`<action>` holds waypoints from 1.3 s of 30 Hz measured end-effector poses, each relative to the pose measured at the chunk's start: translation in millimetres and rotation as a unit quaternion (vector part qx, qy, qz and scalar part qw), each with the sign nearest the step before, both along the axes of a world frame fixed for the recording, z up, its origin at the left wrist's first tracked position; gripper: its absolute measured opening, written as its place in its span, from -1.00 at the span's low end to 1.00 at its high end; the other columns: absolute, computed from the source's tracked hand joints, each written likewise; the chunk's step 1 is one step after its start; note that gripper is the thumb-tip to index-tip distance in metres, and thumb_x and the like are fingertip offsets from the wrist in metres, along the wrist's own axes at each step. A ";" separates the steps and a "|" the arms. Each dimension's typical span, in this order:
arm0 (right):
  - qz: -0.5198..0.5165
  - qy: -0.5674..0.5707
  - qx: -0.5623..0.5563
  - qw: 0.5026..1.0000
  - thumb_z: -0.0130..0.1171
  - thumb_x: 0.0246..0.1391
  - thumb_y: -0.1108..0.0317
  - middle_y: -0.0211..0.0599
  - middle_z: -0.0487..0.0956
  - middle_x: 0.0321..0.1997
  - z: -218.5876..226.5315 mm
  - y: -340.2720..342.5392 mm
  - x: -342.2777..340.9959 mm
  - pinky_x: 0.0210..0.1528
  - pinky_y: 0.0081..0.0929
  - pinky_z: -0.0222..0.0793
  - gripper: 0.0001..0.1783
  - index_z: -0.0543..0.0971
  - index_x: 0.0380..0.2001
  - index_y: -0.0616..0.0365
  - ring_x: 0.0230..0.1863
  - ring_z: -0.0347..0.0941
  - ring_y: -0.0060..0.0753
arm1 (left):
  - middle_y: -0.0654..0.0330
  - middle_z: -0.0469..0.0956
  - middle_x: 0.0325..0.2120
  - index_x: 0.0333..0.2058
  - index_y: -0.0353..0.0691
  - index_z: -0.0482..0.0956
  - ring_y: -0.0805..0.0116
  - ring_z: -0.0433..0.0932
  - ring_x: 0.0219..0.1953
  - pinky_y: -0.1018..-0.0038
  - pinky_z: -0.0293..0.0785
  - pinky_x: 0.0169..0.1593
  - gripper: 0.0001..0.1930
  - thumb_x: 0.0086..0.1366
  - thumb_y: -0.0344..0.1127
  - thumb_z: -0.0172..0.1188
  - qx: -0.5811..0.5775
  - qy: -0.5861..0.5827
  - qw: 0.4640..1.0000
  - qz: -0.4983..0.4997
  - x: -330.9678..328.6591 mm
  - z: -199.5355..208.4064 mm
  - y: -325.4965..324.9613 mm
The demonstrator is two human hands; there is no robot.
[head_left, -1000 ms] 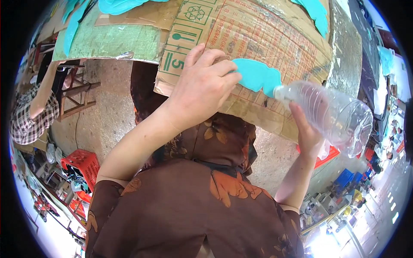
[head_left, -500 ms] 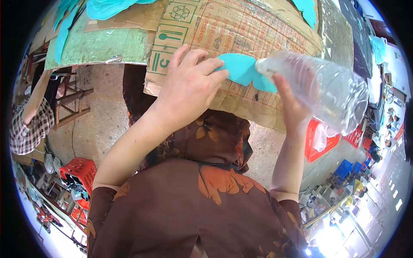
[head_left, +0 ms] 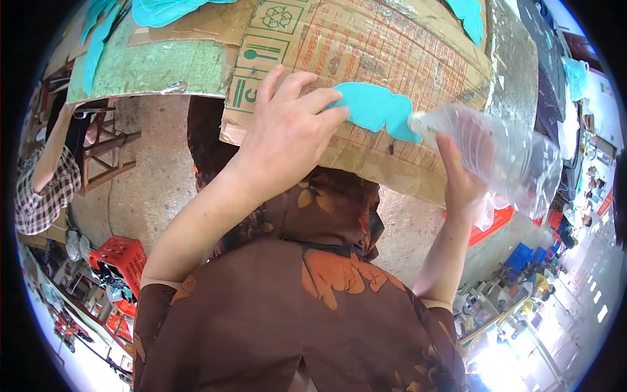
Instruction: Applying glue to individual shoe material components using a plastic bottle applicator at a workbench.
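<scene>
A flat turquoise cut-out piece (head_left: 379, 106) with a notched, curved outline lies on the cardboard sheet (head_left: 366, 46). My left hand (head_left: 287, 127) holds its left end with index finger and thumb, while the other fingers are raised and spread. Tilted on its side in my right hand (head_left: 465, 179) is a clear, ribbed plastic bottle (head_left: 509, 153). Its pale tip points left, at the right end of the turquoise piece; whether it touches is unclear. The fingers behind the bottle show only dimly through the plastic.
More turquoise pieces (head_left: 166, 12) are stacked at the far left, and another (head_left: 467, 19) lies far right. A green tabletop (head_left: 150, 72) extends left of the cardboard. Red baskets (head_left: 121, 261) stand on the floor. Another person in a checked shirt (head_left: 49, 189) is at the left.
My right hand and the bottle have moved right and slightly nearer me, the tip sliding from the piece's upper middle to its right end. The left hand has barely moved.
</scene>
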State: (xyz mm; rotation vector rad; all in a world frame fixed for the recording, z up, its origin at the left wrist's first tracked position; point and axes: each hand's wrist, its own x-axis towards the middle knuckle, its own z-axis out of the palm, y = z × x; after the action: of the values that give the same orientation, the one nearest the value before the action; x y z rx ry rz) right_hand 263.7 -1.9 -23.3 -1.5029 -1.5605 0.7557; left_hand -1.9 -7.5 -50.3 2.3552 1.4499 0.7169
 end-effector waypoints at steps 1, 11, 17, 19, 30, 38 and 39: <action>-0.002 0.023 -0.002 1.000 0.39 -0.03 0.46 -0.20 0.52 0.01 1.1 -7.4 6.5 0.12 -0.37 0.36 -0.42 0.41 0.06 0.28 0.03 0.45 -0.34 | 0.26 0.53 -0.13 -0.23 -0.11 0.62 0.11 0.38 0.07 -0.04 0.06 0.25 -0.81 0.14 -0.38 0.18 -0.001 -0.001 1.000 0.007 -0.3 -1.0 -1.2; -0.062 -0.017 0.010 0.998 0.38 0.01 0.35 -0.14 0.47 0.07 -3.2 -24.9 6.8 0.11 -0.38 0.36 -0.33 0.34 0.15 0.29 0.07 0.41 -0.33 | 0.33 0.53 -0.07 -0.19 -0.06 0.64 0.16 0.34 0.13 0.00 0.08 0.27 -0.76 0.12 -0.32 0.26 -0.013 0.032 0.999 0.006 -3.4 1.3 -1.4; -0.053 -0.028 0.006 0.998 0.37 0.00 0.44 -0.13 0.47 0.05 2.3 -36.0 -18.4 0.16 -0.36 0.32 -0.35 0.34 0.13 0.33 0.05 0.43 -0.31 | 0.31 0.52 -0.05 -0.18 -0.06 0.64 0.15 0.33 0.14 0.00 0.05 0.28 -0.75 0.12 -0.31 0.25 -0.015 0.039 0.999 0.004 -4.9 2.6 -1.9; -0.097 0.008 -0.007 0.995 0.37 -0.01 0.46 -0.13 0.47 0.05 -5.4 -36.4 -6.7 0.16 -0.35 0.32 -0.35 0.33 0.13 0.33 0.07 0.41 -0.30 | 0.31 0.53 -0.05 -0.18 -0.06 0.64 0.15 0.33 0.14 0.00 0.05 0.29 -0.75 0.12 -0.31 0.25 -0.021 0.039 0.999 0.003 -5.7 2.6 -2.2; -0.030 -0.057 0.058 0.996 0.39 -0.04 0.47 -0.18 0.51 -0.01 -8.2 10.7 -22.6 0.12 -0.36 0.34 -0.43 0.40 0.05 0.31 0.03 0.43 -0.32 | 0.30 0.53 -0.05 -0.18 -0.05 0.64 0.13 0.34 0.13 0.00 0.05 0.29 -0.75 0.11 -0.32 0.26 -0.017 0.046 0.999 0.007 -6.7 4.5 -2.0; -0.016 -0.098 0.020 0.995 0.40 -0.03 0.40 -0.18 0.49 0.05 2.3 -30.8 -24.5 0.13 -0.40 0.34 -0.33 0.36 0.14 0.28 0.05 0.42 -0.35 | 0.29 0.53 -0.05 -0.17 -0.04 0.64 0.13 0.34 0.13 -0.03 0.07 0.27 -0.74 0.12 -0.33 0.27 -0.016 0.024 1.000 0.007 -8.9 3.9 -2.2; -0.017 -0.098 0.020 0.995 0.40 -0.03 0.40 -0.18 0.49 0.05 4.2 -31.2 -30.6 0.13 -0.40 0.34 -0.33 0.36 0.14 0.28 0.05 0.42 -0.35 | 0.29 0.53 -0.05 -0.17 -0.04 0.64 0.13 0.34 0.13 -0.03 0.07 0.27 -0.74 0.12 -0.33 0.27 -0.016 0.025 1.000 0.007 -9.5 3.3 -2.1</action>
State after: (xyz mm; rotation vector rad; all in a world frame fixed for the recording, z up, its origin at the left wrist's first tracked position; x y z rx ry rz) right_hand 233.1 -33.0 -19.0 -1.6092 -1.6797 0.5678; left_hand -11.4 -9.6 -47.1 2.3574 1.4869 0.6392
